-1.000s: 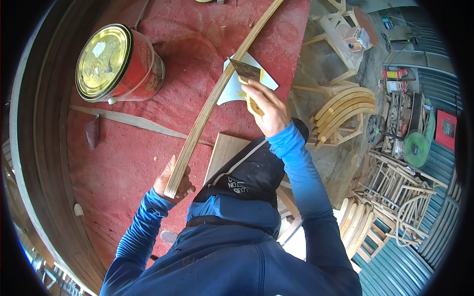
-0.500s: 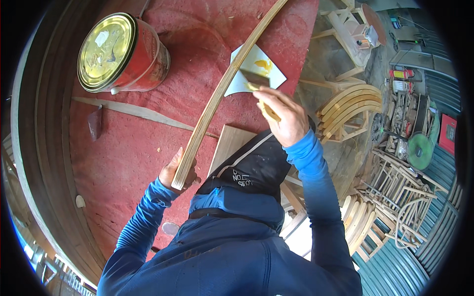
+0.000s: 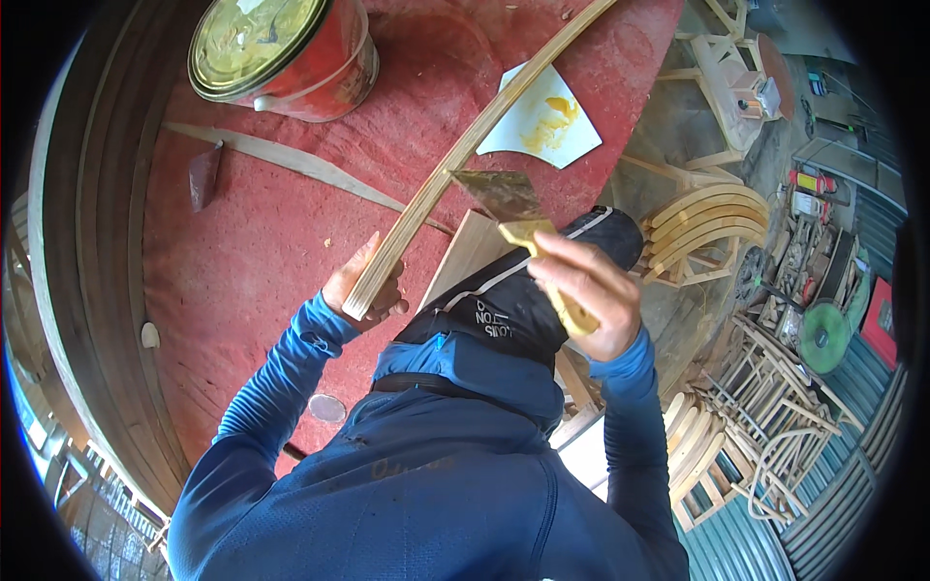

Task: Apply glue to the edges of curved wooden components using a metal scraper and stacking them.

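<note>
A long, slightly curved wooden strip (image 3: pixel 448 174) slants from near my body toward the far right. My left hand (image 3: pixel 363 286) grips its near end, with fingers wrapped round beneath. In my right hand (image 3: pixel 596 295) is a putty knife (image 3: pixel 528 230) with a wide metal blade and a yellowish handle. The blade's left corner lies at the strip's edge, about midway along; whether it touches I cannot tell. Beyond the blade, a white sheet (image 3: pixel 542 126) smeared with yellow-orange paste lies partly under the strip.
A red bucket (image 3: pixel 334 73) with a paste-stained lid stands at the far left of the red surface (image 3: pixel 242 261). A thin wooden strip (image 3: pixel 291 160) and a dark wedge-shaped piece (image 3: pixel 204 176) lie nearby. Curved wooden pieces (image 3: pixel 707 223) are stacked at right, beside a green fan (image 3: pixel 824 337).
My right hand has drawn the putty knife back from the white sheet toward me, and the blade is now beside the strip. My left hand still holds the strip's near end.
</note>
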A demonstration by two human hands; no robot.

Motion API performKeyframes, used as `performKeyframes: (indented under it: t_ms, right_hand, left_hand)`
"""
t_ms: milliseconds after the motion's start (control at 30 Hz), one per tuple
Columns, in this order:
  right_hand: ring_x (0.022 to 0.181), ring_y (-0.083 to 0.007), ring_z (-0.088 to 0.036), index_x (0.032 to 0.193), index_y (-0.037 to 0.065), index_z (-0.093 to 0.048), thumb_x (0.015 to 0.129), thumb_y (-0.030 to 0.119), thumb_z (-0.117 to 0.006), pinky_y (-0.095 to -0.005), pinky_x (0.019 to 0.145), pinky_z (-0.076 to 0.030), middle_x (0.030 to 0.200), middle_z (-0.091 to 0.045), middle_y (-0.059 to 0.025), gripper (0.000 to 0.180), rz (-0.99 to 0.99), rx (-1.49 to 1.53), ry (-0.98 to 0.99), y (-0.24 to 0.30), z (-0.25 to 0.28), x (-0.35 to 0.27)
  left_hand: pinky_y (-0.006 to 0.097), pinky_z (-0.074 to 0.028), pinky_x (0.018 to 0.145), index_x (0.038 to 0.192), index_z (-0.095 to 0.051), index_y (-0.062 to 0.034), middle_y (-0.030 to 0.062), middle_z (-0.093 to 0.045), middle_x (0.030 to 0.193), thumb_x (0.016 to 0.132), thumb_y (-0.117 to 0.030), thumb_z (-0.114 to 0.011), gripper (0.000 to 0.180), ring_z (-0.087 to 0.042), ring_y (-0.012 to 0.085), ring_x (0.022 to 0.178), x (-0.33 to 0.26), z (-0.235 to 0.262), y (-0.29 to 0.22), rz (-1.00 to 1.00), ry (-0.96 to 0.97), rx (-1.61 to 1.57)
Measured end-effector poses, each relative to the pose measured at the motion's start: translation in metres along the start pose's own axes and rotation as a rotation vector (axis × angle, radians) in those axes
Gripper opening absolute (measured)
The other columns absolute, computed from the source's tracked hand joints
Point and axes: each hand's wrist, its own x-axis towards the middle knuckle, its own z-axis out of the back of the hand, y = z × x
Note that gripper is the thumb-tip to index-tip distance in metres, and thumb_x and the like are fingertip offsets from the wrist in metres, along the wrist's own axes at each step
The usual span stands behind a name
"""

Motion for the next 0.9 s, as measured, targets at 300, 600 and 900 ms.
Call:
performKeyframes:
  t_ms: [300, 600, 900]
  right_hand:
    - [0.110, -0.0357, -0.066, 0.113, 0.003, -0.072, 0.081, 0.005, -0.065, -0.0402, 0.091, -0.057, 0.127, -0.064, -0.0192, 0.032, 0.115, -0.118, 0.028, -0.005, -0.044, -0.030]
    - [0.115, -0.0365, -0.064, 0.117, 0.003, -0.072, 0.082, 0.003, -0.064, -0.0408, 0.094, -0.056, 0.131, -0.062, -0.0195, 0.035, 0.089, -0.164, -0.020, -0.008, -0.038, -0.047]
    - [0.110, -0.0321, -0.064, 0.099, 0.002, -0.071, 0.077, 0.005, -0.073, -0.0374, 0.088, -0.058, 0.126, -0.063, -0.0164, 0.023, 0.272, -0.334, -0.020, 0.007, -0.051, -0.042]
  left_hand:
    - [0.043, -0.055, 0.067, 0.105, -0.065, -0.0151, -0.0022, -0.057, 0.074, 0.102, -0.056, -0.045, 0.046, -0.052, 0.0160, 0.047, -0.001, -0.012, 0.005, 0.020, 0.081, -0.012]
    - [0.042, -0.057, 0.075, 0.092, -0.065, -0.0032, 0.0111, -0.056, 0.051, 0.105, -0.057, -0.034, 0.063, -0.056, 0.0236, 0.041, -0.002, -0.024, 0.010, 0.004, -0.012, -0.043]
    - [0.040, -0.054, 0.069, 0.091, -0.063, -0.0046, 0.0074, -0.048, 0.047, 0.104, -0.060, -0.034, 0.064, -0.046, 0.0219, 0.037, -0.002, -0.030, 0.017, 0.007, -0.005, 0.079]
